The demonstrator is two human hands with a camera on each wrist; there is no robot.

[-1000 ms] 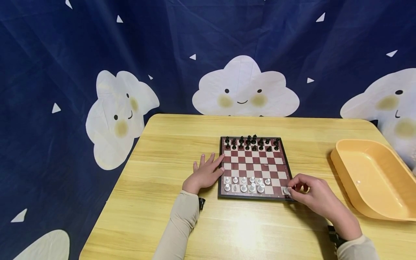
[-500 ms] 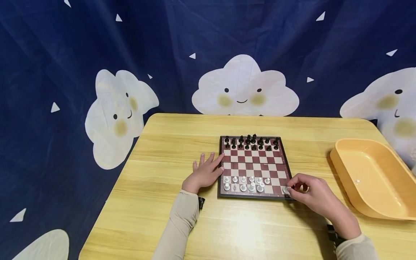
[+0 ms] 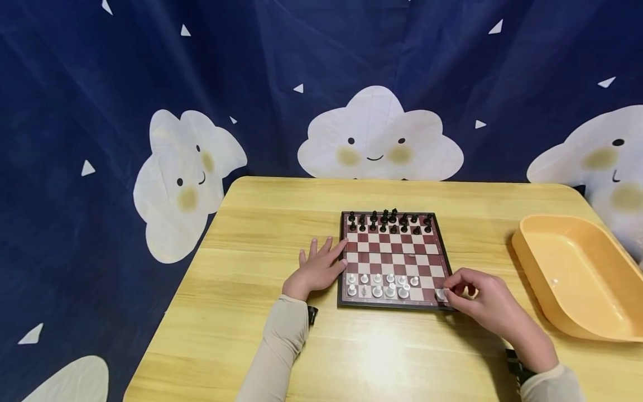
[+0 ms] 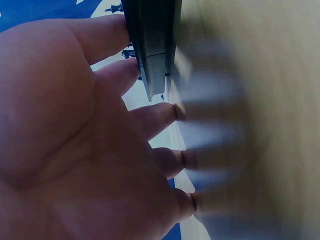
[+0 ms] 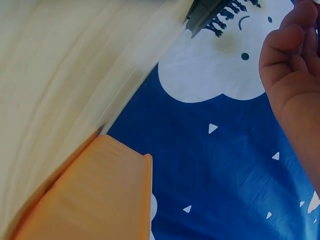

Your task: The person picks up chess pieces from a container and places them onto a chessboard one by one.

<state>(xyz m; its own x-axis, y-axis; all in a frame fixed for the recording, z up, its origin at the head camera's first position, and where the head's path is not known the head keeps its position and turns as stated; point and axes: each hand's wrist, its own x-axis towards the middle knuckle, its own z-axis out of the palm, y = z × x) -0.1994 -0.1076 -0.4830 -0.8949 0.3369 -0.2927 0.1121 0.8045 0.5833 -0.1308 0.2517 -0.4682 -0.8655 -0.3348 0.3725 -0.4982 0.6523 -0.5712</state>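
Observation:
A chessboard [image 3: 392, 248] in red and white squares lies on the table. My right hand [image 3: 484, 298] pinches a white chess piece [image 3: 441, 294] between thumb and forefinger, at the near right corner square. My left hand [image 3: 316, 272] is spread at the board's left side, with thumb and forefinger touching its edge; in the left wrist view its other fingers [image 4: 155, 120] reach down beside the dark board side [image 4: 152, 45]. Two rows of white pieces [image 3: 390, 290] stand on the near side, with gaps toward the right. Black pieces [image 3: 393, 219] fill two rows at the far side.
To the right stands a deep orange tray [image 3: 540, 290], with one small white piece [image 3: 555, 281] inside. The wooden table [image 3: 271, 212] ends at the back against a dark blue curtain [image 3: 271, 72] printed with clouds.
The white piece at the right corner has shifted very slightly leftward with my right fingertips. My left hand stays in place.

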